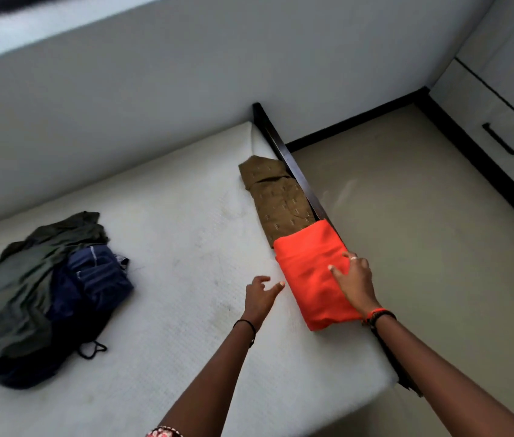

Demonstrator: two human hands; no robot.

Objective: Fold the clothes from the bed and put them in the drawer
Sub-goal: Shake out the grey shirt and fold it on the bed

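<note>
The folded orange cloth (307,275) lies at the right edge of the bed (186,234), its long axis running near to far along that edge. The right hand (356,283) rests flat on its right half, fingers straight and gripping nothing. The left hand (260,294) hovers just left of the cloth's left edge, fingers loosely spread and empty. Both hands flank the cloth, so lifting it looks like the next step, and the right is the closer one. A folded brown garment (280,200) lies just beyond the cloth. The unfolded pile (44,285) sits well apart to the left, and the drawer (482,111) stands far right across the floor.
</note>
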